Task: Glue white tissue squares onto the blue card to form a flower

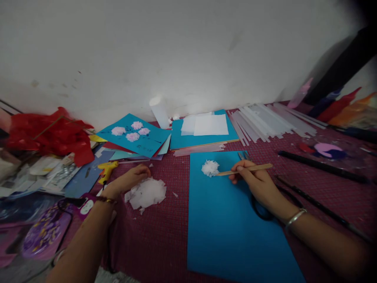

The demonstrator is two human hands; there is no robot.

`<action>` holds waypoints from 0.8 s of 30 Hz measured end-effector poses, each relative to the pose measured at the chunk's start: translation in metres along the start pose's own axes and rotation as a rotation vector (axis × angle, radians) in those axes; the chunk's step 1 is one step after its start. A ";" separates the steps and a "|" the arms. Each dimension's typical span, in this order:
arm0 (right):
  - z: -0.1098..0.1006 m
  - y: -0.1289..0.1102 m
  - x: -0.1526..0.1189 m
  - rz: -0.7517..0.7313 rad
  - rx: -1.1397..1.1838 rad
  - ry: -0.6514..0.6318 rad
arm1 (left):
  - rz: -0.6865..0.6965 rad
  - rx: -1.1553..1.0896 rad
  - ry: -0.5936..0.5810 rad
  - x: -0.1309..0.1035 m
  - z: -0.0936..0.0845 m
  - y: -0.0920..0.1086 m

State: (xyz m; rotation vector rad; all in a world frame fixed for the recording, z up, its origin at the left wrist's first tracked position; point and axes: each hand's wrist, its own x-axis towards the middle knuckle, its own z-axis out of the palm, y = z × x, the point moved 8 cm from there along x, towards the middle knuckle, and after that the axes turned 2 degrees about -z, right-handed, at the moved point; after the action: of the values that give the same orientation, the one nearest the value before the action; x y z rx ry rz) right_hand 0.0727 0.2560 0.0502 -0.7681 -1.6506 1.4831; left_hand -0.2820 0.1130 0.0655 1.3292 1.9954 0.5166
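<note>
My right hand [256,182] pinches a flat wooden stick [260,167]. The stick's tip meets the lower right edge of a fluffy white paper flower [210,168] on a large blue sheet [224,236]. Under that hand lies a pair of scissors [260,210] with dark handles, partly hidden; the blade tips show beyond my fingers. At the far edge of a heap of thin white paper pieces [147,193] is my left hand [135,176]. Its fingers are curled together, and whatever they may hold is hidden.
Left of me are a yellow glue gun [106,171], red plastic [53,135] and assorted supplies. A blue card with pale flowers [134,135] lies behind, beside white sheets [211,124]. Translucent strips [268,120], brushes [321,167] and paint bottles [338,106] are to the right.
</note>
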 end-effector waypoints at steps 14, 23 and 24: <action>0.002 0.003 0.000 0.001 0.004 -0.020 | 0.078 0.248 -0.021 0.007 0.035 0.033; 0.002 0.001 -0.001 0.013 0.015 -0.013 | 0.069 0.212 0.049 0.001 0.015 0.042; 0.002 0.001 -0.001 0.010 0.023 -0.013 | 0.053 0.163 0.079 -0.003 0.009 0.044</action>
State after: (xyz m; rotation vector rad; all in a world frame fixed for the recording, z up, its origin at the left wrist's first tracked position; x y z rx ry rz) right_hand 0.0710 0.2543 0.0488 -0.7564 -1.6385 1.5140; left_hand -0.2463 0.1280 0.0891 1.4846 2.1091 0.4455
